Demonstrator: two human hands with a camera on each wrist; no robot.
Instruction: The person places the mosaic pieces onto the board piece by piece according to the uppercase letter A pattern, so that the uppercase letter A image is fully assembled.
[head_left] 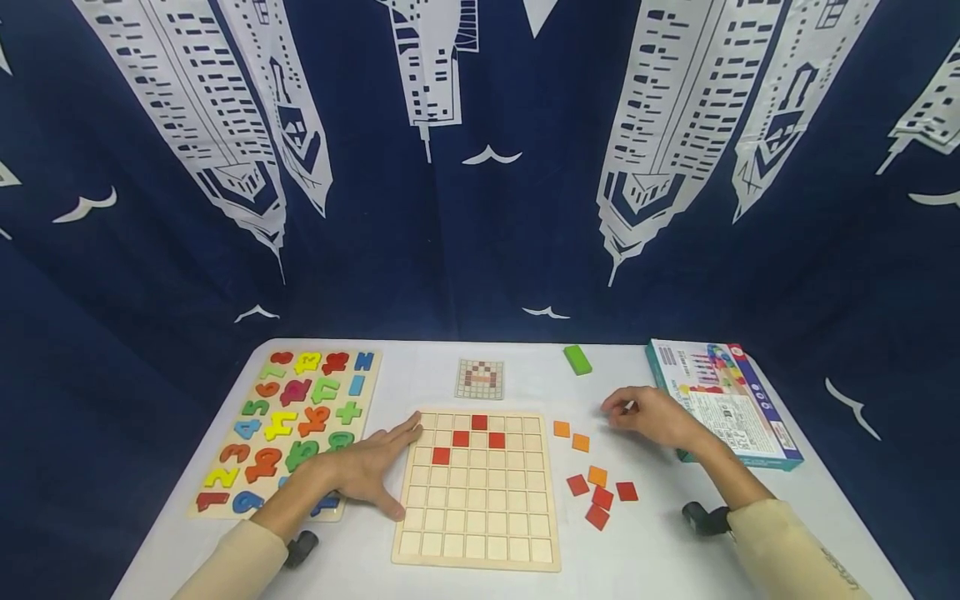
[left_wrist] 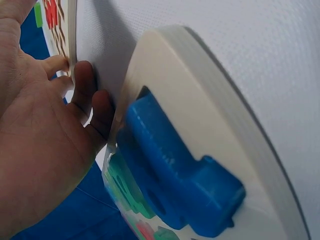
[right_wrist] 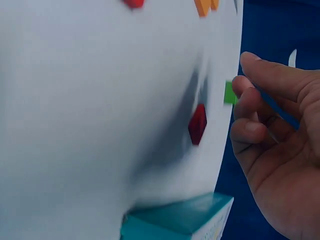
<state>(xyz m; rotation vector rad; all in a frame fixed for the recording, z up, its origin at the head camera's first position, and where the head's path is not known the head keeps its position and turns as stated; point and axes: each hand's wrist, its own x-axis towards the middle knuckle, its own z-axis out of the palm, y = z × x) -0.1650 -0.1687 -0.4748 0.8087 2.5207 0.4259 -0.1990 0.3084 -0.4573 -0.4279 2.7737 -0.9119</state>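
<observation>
A wooden grid board (head_left: pixel 476 546) lies flat, with red square tiles (head_left: pixel 461 438) set in several of its upper cells. My left hand (head_left: pixel 371 467) rests at the board's left edge, thumb and fingers spread. To the right of the board are loose red tiles (head_left: pixel 602 497) and orange tiles (head_left: pixel 581 442). My right hand (head_left: pixel 651 414) is above the table beyond these tiles, fingers loosely bent, with nothing visible between them. In the right wrist view, a red tile (right_wrist: pixel 198 124) lies on the table near the right hand (right_wrist: pixel 280 135).
A number puzzle board (head_left: pixel 288 417) with coloured pieces lies at the left, partly under my left forearm. A small pattern card (head_left: pixel 480 379) lies behind the grid board, and a green block (head_left: pixel 577 360) farther right. A teal-edged box (head_left: pixel 738 408) stands beside my right wrist.
</observation>
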